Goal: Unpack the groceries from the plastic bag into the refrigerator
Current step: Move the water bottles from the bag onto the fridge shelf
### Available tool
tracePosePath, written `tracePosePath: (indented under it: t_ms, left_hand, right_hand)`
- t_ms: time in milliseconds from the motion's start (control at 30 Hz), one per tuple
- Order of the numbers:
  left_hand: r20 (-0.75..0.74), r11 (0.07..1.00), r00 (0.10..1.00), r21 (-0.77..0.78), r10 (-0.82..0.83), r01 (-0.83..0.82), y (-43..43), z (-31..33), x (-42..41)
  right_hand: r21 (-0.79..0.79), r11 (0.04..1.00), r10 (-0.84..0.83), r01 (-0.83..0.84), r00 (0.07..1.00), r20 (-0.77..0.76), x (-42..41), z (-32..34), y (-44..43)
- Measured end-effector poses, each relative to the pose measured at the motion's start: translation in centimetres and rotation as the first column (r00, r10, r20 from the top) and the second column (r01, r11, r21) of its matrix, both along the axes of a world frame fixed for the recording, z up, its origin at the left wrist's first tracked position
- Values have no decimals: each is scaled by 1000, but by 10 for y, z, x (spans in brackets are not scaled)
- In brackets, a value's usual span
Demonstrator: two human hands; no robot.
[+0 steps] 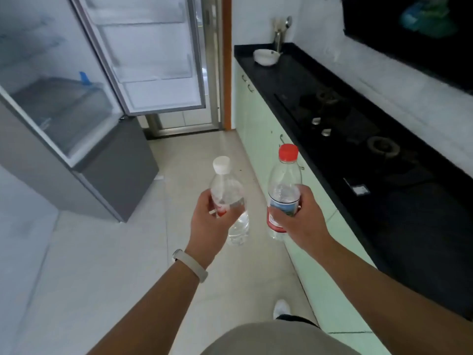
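Note:
My left hand [208, 221] grips a clear water bottle with a white cap [226, 183] around its middle. My right hand [298, 216] grips a second clear water bottle with a red cap [284, 172] and a blue and red label. Both bottles are upright over the tiled floor, side by side and apart. The refrigerator [58, 116] stands at the left with its door [151, 60] swung open; its glass shelves and door racks look bare. The plastic bag is not in view.
A black counter [363, 160] with a gas hob [340, 119] runs along the right over pale green cabinets [258, 119]. A white bowl [266, 57] sits at its far end. A doorway lies straight ahead beyond the fridge door.

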State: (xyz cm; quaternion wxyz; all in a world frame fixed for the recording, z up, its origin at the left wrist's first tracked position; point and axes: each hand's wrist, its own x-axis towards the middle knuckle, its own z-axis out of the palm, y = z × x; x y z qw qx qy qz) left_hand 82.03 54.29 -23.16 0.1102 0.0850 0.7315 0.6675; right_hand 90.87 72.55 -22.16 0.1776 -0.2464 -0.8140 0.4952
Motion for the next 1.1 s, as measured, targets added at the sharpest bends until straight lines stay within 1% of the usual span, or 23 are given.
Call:
tracePosePath:
  t_ms: [233,433,533,667,867,967,1100]
  left_hand:
    - [26,980,980,-40,196,-195,-55,-10,-57]
    - [47,954,955,-73,293,-289,-66,-21,-128]
    - [42,930,933,-105,359,-353,-65,-16,-170]
    - [26,914,920,-135,390,-384,-65,-4,-234]
    - [-20,882,884,-68,466,-467,-66,15,-305]
    - [-48,874,877,-76,478,-480,-74,21,-329]
    - [-40,861,863,-66,503,-505,-96,23,-366]
  right_hand:
    - [-20,975,223,-223,975,-7,-100,-6,-37]
    - [-24,935,355,-355,935,-7,-198,-18,-42]
    - [-37,924,381,-381,925,-7,-253,-21,-40]
    - [-51,901,430,-430,903,-9,-322,-18,-35]
    - [-20,855,518,-518,855,-29,-407,-7,-35]
    - [-15,833,553,-553,833,-25,-439,-5,-44]
    - [-23,818,574,-574,819,-11,-480,-5,-61]
